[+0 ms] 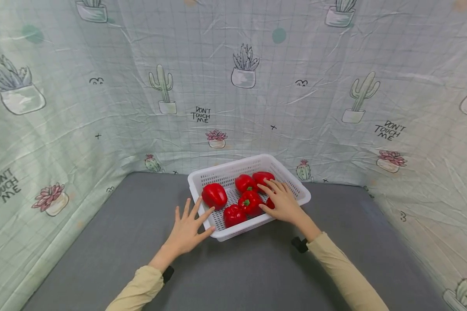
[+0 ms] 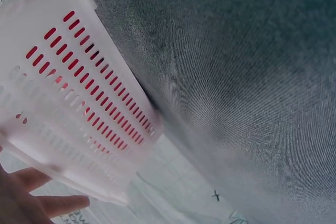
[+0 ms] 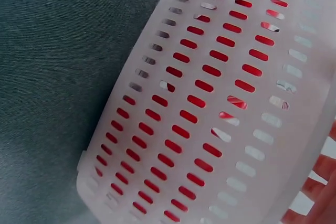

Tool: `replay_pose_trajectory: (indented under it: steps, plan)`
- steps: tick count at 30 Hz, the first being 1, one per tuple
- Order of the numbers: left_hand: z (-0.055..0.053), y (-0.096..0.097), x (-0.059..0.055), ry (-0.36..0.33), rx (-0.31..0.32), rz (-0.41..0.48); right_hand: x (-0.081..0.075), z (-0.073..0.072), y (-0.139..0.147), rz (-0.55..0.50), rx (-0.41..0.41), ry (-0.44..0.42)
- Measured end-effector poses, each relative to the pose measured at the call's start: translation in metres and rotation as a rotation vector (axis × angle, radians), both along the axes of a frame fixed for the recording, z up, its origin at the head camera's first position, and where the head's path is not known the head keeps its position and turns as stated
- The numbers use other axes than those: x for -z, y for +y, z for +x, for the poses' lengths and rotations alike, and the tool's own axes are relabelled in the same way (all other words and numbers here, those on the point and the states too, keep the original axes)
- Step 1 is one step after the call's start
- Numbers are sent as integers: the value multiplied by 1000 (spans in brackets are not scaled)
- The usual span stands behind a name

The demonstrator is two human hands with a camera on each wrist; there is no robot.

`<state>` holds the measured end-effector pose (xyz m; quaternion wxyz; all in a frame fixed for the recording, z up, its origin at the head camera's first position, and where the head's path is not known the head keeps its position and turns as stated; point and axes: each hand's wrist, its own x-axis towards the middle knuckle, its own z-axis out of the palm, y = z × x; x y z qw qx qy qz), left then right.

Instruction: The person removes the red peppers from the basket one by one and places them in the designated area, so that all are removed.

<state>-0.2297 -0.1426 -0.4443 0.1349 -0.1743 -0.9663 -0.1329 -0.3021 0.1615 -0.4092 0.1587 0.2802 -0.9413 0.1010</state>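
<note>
A white slotted plastic basket (image 1: 229, 234) stands at an angle on the grey table, holding several red bell peppers (image 1: 215, 195). My left hand (image 1: 187, 231) is spread with straight fingers at the basket's left front corner, its fingertips overlapping the rim in the head view. Over the right side of the basket, my right hand (image 1: 282, 201) reaches in from the front with fingers spread, above the peppers there and partly hiding one. In the left wrist view the basket wall (image 2: 79, 77) shows red through its slots; the right wrist view shows fingers (image 3: 325, 167) beyond the rim.
The grey tabletop (image 1: 249, 276) extends around the basket. Behind it and at both sides hangs a pale curtain (image 1: 202, 77) printed with potted cacti. Each wrist carries a small black device (image 1: 299, 245) below the tan sleeve (image 1: 342, 268).
</note>
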Motion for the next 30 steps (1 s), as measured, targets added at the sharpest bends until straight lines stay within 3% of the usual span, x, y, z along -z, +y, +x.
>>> replay_pose_trajectory:
  steps: [14, 30]
  plan:
    - [-4, 0, 0, 26, -5, -33, -3, -25, -20, 83, -106, -94]
    - [-3, -1, 0, 24, -12, -50, 2, -34, -36, 162, -141, -158]
